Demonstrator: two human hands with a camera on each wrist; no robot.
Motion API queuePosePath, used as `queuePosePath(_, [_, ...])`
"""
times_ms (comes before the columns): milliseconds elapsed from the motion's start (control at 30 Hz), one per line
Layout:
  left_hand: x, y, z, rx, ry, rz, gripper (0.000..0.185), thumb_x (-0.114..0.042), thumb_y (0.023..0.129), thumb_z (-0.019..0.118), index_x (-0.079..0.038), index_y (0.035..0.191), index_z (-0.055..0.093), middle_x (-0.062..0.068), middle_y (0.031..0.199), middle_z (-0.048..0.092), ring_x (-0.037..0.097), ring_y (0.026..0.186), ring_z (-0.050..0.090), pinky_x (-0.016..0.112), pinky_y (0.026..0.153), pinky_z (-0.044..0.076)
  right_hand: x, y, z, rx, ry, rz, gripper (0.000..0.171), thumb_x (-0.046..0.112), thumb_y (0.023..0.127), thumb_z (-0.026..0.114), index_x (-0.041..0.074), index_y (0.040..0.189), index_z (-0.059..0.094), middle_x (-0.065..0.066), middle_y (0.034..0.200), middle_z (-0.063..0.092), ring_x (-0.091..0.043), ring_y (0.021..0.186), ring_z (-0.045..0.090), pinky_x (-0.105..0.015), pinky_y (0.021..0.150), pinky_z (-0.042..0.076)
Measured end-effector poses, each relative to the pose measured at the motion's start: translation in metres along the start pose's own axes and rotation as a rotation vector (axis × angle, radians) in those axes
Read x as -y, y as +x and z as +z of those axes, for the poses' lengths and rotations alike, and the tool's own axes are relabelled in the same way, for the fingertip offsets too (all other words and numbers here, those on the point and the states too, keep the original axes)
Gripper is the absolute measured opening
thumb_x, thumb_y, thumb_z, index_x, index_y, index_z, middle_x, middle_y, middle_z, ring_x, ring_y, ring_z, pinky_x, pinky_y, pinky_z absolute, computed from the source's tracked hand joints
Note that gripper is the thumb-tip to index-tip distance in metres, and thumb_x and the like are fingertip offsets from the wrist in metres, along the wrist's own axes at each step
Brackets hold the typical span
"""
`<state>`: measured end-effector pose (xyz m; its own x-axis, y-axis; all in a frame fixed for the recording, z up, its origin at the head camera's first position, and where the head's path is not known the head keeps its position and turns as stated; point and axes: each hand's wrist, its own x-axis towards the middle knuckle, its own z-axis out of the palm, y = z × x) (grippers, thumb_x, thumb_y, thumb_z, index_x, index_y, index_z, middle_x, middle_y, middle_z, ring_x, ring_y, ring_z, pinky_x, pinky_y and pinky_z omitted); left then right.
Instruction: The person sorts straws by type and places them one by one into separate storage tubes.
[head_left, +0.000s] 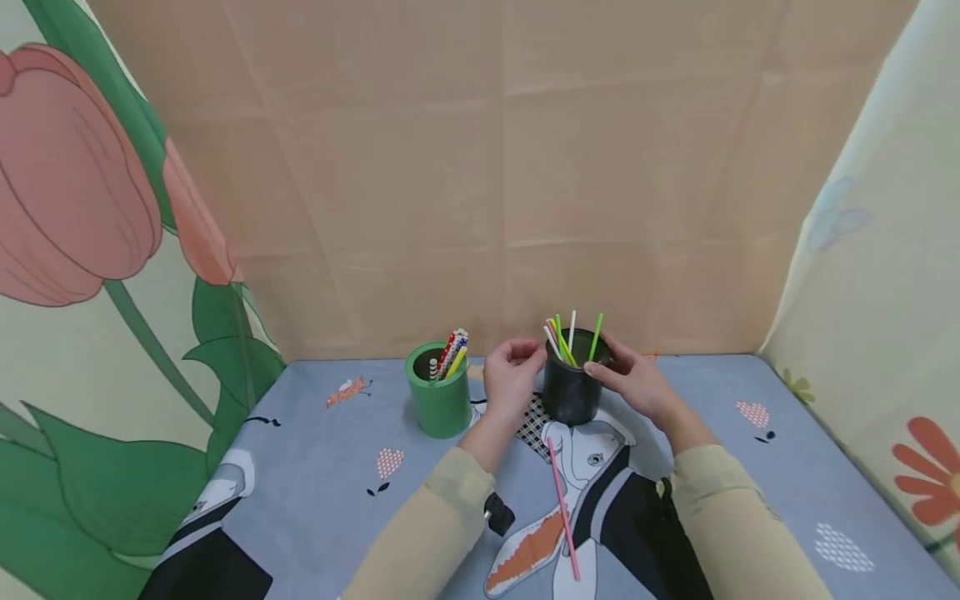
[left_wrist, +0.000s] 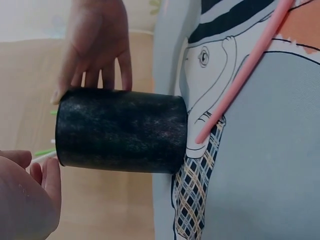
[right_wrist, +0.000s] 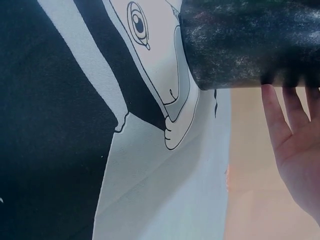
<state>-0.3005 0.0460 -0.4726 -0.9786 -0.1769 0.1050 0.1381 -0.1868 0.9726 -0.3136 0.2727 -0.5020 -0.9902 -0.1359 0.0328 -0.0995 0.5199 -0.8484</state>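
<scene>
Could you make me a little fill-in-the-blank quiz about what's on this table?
1. The right hand rests its fingers on the ____ cup.
2. A long ____ straw lies flat on the tablecloth.
3. The patterned straws stand in the ____ cup.
4. The left hand is between the ____ cups.

Missing words: black; pink; green; two
</scene>
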Motion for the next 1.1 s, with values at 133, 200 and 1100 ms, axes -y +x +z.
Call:
queuePosePath(133, [0.002,-0.001,-0.002,-0.005,0.033,-0.007,0.02,0.003,0.09,0.08,0.003,0.11,0.075,0.007,0.099,0.075,0.015,0.086,0.069,0.028,0.083,0.064,-0.001,0.0,0.0,0.0,-0.003,0.008,0.094,0.058,0.102,0.067,0.025,0.173,0.015,-0.028,0.167,0.036,-0.05,0.148,0.043,-0.067,0.116,0.042])
queuePosePath(200, [0.004,-0.002,-0.003,-0.001,0.038,-0.02,0.019,0.003,0.09,0.08,0.002,0.109,0.076,0.008,0.1,0.075,0.016,0.087,0.07,0.029,0.084,0.064,-0.001,0.0,0.0,0.002,0.001,0.008,0.092,0.055,0.104,0.067,0.025,0.173,0.015,-0.029,0.167,0.035,-0.05,0.148,0.043,-0.067,0.116,0.042])
queuePosePath(1100, [0.058,-0.083,-0.043,0.357,0.546,-0.362,0.03,-0.005,0.081,0.091,-0.006,0.106,0.075,0.002,0.081,0.067,0.013,0.066,0.065,0.024,0.058,0.056,-0.001,0.002,-0.001,0.005,0.007,0.019,0.091,0.054,0.104,0.066,0.026,0.173,0.014,-0.03,0.166,0.036,-0.05,0.148,0.042,-0.067,0.117,0.042])
